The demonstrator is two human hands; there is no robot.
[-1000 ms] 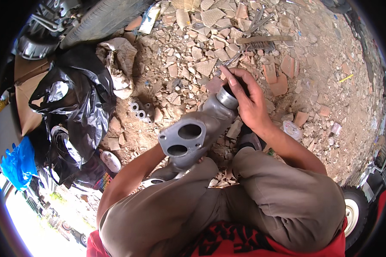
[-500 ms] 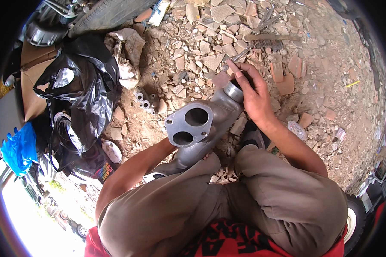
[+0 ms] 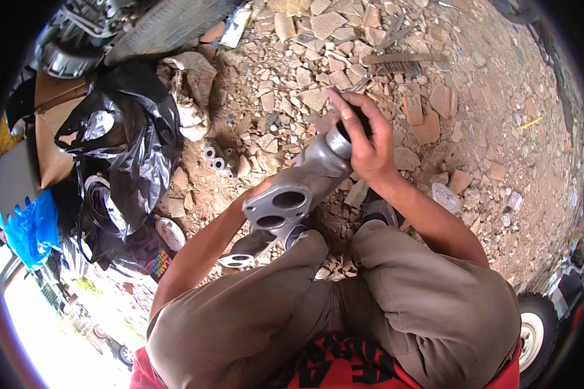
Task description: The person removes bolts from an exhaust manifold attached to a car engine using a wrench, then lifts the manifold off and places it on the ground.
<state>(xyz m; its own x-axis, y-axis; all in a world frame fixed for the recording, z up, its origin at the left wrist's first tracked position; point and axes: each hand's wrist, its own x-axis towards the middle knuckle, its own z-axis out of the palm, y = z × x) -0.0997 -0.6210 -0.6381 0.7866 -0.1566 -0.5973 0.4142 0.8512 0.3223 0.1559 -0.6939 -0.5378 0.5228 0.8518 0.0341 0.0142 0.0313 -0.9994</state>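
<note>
A grey cast-metal manifold [image 3: 318, 167] hangs tilted over my knees, its two-hole flange [image 3: 278, 209] turned up toward me. A smaller flanged end [image 3: 237, 260] shows lower down beside my left thigh. My left hand [image 3: 261, 188] holds the manifold from behind and below; its fingers are mostly hidden by the metal. At the upper end, my right hand [image 3: 370, 133] curls round the open round collar [image 3: 339, 141], with a finger stretched along the far side. A flat reddish piece [image 3: 326, 122] shows beside that collar; I cannot tell whether it is held or lies on the ground.
Broken tiles and stones cover the ground, with a wire brush [image 3: 405, 59] and a small multi-hole metal part [image 3: 218, 160] among them. At left lie a black plastic bag [image 3: 136, 129], a rag [image 3: 191, 84] and a blue bag [image 3: 31, 230]. A tyre [image 3: 172, 29] lies at the back.
The manifold has tipped, so its two-hole flange sits lower and looks flatter. My left hand has moved up behind it, and its fingertips no longer show underneath. My right hand stays at the collar.
</note>
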